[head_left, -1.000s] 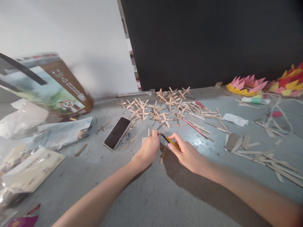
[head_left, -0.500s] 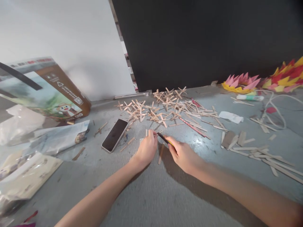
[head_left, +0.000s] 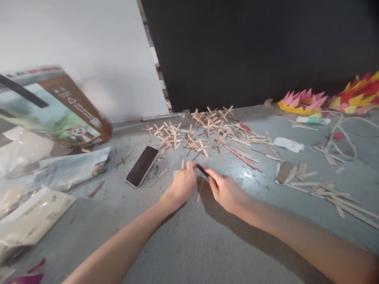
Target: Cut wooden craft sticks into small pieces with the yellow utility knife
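Note:
My left hand (head_left: 182,182) is closed in a pinch near the middle of the table; what sits between its fingertips is mostly hidden. My right hand (head_left: 229,192) grips a slim black utility knife (head_left: 202,170), whose front end points left and reaches the left fingertips. Just below the knife, a single wooden craft stick (head_left: 200,190) lies on the grey tabletop. Another short pale stick (head_left: 182,164) shows just beyond the left hand. Farther back spreads a pile of craft sticks (head_left: 204,134), many joined into crosses.
Left of my hands lies a phone (head_left: 142,166). A brown printed bag (head_left: 79,114) and plastic packets (head_left: 71,167) fill the left side. To the right are loose sticks (head_left: 331,193), a glue stick (head_left: 313,120), a white cable (head_left: 343,146) and a pink-yellow paper crown (head_left: 302,103). A black panel (head_left: 260,51) stands behind.
The view has shifted slightly. My right hand has turned a little, so the yellow part of the knife is hidden. Both hands stay together at the same spot.

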The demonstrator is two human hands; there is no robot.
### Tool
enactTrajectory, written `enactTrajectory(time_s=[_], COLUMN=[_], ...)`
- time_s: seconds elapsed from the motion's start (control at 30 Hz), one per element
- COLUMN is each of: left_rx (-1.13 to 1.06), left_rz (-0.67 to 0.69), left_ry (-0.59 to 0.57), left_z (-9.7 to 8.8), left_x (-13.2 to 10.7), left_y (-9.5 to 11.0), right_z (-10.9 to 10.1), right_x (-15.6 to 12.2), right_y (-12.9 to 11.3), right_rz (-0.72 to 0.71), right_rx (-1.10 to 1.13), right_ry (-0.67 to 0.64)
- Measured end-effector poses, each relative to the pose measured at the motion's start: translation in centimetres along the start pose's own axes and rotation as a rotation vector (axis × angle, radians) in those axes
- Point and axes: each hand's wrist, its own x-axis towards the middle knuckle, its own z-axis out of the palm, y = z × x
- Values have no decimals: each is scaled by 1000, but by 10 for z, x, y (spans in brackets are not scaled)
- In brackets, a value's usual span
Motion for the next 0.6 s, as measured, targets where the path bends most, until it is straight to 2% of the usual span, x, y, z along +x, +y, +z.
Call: enactTrajectory(time_s=[0.23, 0.47, 0.6], left_rx=[50, 81, 98], left_rz=[-5, -14, -15], left_ry=[-14, -21, 1], left_z=[1, 1, 3], left_x=[5, 6, 7], left_y=[0, 0, -1], right_z=[1, -4, -6], right_x=[-5, 4, 0], right_y=[2, 4, 3], right_rz=[6, -28, 5], right_rx=[-10, -4, -10], right_ry=[15, -21, -17])
